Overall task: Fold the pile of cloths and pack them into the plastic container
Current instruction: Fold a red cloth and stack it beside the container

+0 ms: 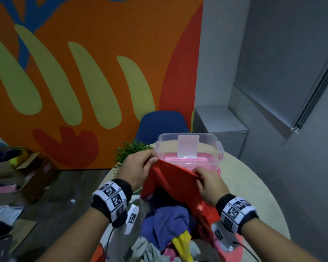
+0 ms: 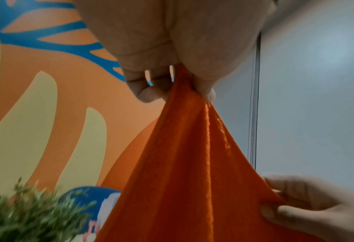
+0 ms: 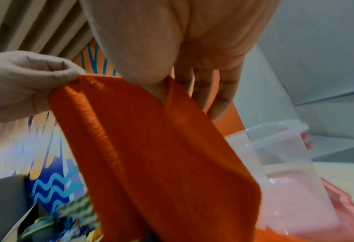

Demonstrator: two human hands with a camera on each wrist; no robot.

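above the pile [image 1: 165, 222], both hands pinching red cloth's [image 1: 170, 178] top edge

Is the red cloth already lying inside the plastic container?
No, both the left hand and right hand pinch the red cloth up above the pile, in front of the plastic container.

Both hands [image 1: 140, 168] [image 1: 209, 184] raised, pinching

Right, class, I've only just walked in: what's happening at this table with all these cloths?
A person is holding up a red cloth above the table, the left hand and right hand each pinching a top corner so it hangs spread between them. Below lies a pile of cloths not yet folded. The clear plastic container stands open just behind. The red cloth has not been folded or packed yet.
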